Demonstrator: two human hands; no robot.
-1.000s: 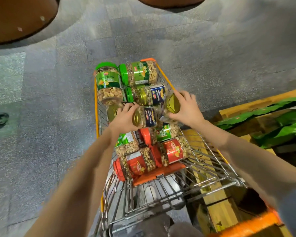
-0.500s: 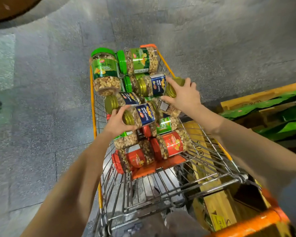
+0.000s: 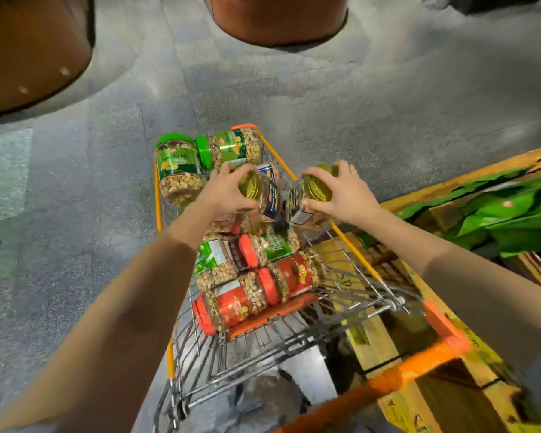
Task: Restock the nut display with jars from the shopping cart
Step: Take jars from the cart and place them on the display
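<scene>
A wire shopping cart (image 3: 350,245) with orange trim holds several clear jars of nuts. My left hand (image 3: 222,192) grips a gold-lidded jar with a blue label (image 3: 264,195) by its lid end, raised above the pile. My right hand (image 3: 341,195) grips a second gold-lidded jar (image 3: 310,195) the same way, next to the first. Under them lie red-lidded jars (image 3: 238,304) near me. Green-lidded jars (image 3: 177,167) stand and lie at the cart's far end.
The cart's orange handle (image 3: 413,373) is at the lower right. A wooden pallet (image 3: 375,332) with green packaging (image 3: 512,214) lies to the right. Two brown round display bases (image 3: 28,51) stand on the grey floor at the top.
Both hands have lifted their gold-lidded jars up out of the pile and brought them close together. The view has tilted up, showing more floor and the brown bases.
</scene>
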